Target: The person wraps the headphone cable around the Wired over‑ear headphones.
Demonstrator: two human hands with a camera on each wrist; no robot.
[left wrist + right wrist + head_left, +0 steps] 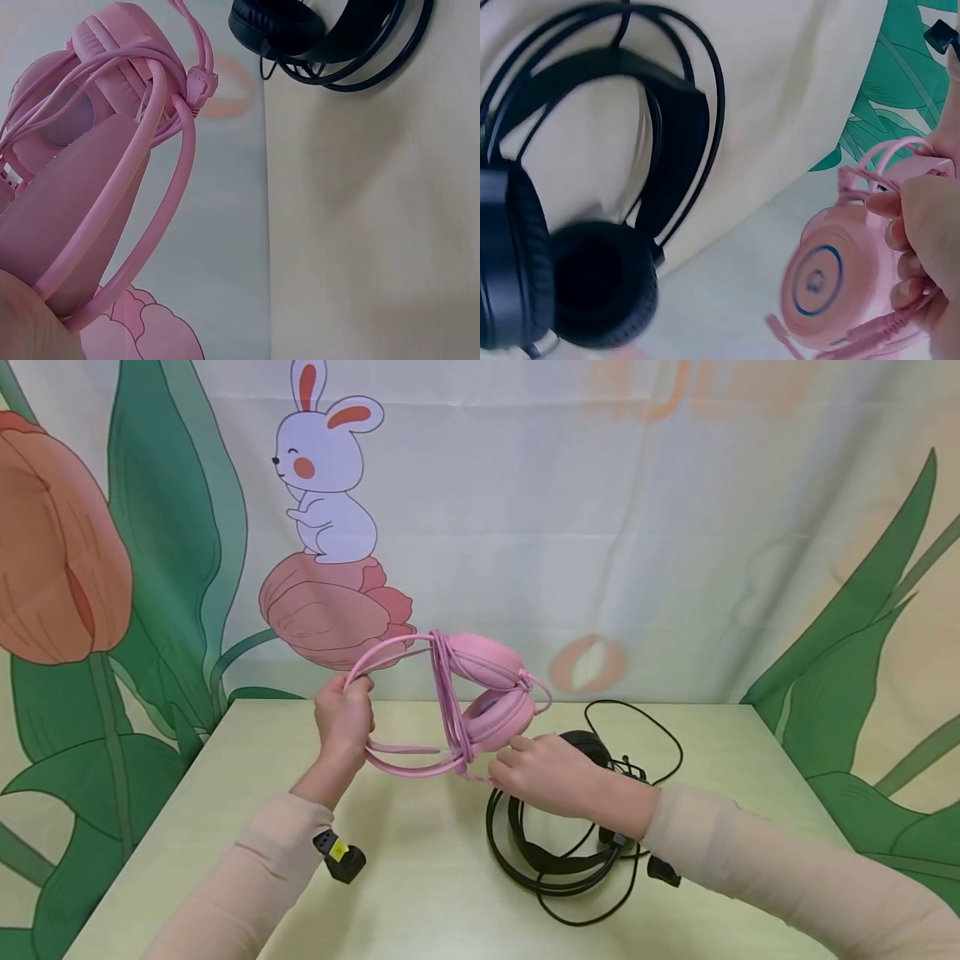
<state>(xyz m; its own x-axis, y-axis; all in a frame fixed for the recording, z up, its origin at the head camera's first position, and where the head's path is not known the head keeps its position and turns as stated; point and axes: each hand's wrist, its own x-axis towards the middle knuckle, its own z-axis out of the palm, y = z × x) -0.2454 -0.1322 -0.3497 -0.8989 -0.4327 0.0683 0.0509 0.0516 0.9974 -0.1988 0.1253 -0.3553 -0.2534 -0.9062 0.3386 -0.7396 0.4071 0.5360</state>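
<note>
The pink headset point(487, 662) is held up in the air above the far part of the tabletop point(427, 877), its band toward the left and its two ear cups toward the right. Its pink cable point(447, 697) already runs in several turns across the headset, just beside the cups, and a length is gathered near the right fingers. That part is not yet tucked in or fastened, as far as the views show; whether the cable is being wound or undone cannot be told.

The left hand point(343, 718) grips the headband at its curve, fingers clamped round it. The right hand point(551, 774) is just beside the lower cup, its fingers curled together and clamped on the pink cable, as the right wrist view shows.

Beyond these, a black headset point(558, 864) lies on the tabletop, partly behind the right forearm, with its black cable point(677, 742) looped about it; neither hand holds it. Behind the tabletop hangs a printed curtain point(487, 527) with a rabbit point(330, 460) and tulips.
</note>
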